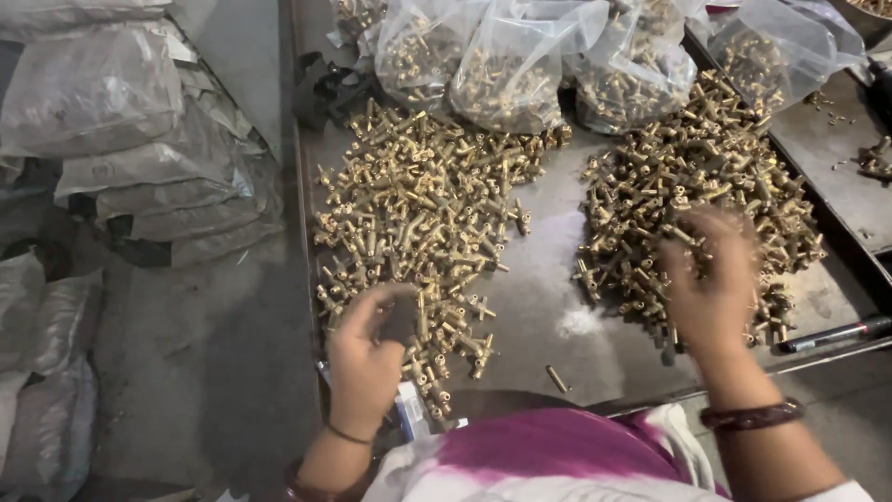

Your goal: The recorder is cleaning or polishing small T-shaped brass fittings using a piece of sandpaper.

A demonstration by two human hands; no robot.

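Seen from above, a person's left hand (364, 349) rests with fingers curled loosely on the near edge of a pile of small brass fittings (418, 218) on a metal table (548, 307). The right hand (711, 279), blurred, hovers over a second brass pile (706, 177); whether it grips anything cannot be told. Clear bags of fittings (511, 65) lie behind.

A small workshop or factory sorting bench: a worn metal tray table (557, 307) carries two heaps of small brass fittings (418, 214), clear plastic bags (506, 70) filled with more of them stand at the back, and grey filled sacks (139, 139) are stacked on the concrete floor (204, 353) beside it.
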